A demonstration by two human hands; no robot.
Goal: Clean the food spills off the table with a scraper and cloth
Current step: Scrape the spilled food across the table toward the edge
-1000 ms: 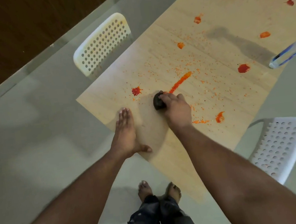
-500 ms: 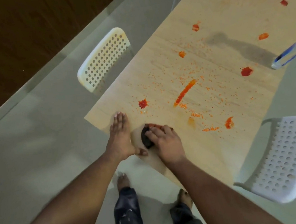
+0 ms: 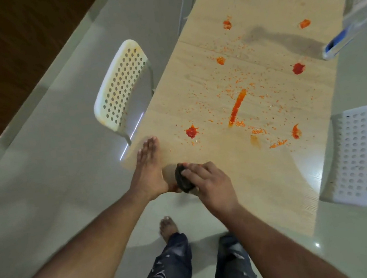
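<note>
- Red sauce pulled right to the near edge of the worktop (image 3: 267,197), with the dark scraper (image 3: 183,180) sitting at that edge under the right hand (image 3: 209,185), fingers curled over its top and gripping it.
- Left hand (image 3: 148,173) lying flat, fingers straight, beside the scraper at the corner (looks like a catch position, holding nothing).
- Biggest risk: gunk going over the lip and onto the floor (image 3: 66,177) if the flat hand isn't actually under the drop. Bare foot (image 3: 168,227) right below, so could get stepped in too.
- Could also smear instead of lift if the scraper tilts off the edge.
- Loads left: splat (image 3: 192,132), long streak (image 3: 236,106), blob (image 3: 298,68), crumbs everywhere. Dragging through those would spread them wider.
- No cloth spotted anywhere, so wiping sticky hands means hunting for it first.
- White chair (image 3: 122,86) tucked close by, easy to flick sauce on.
</note>
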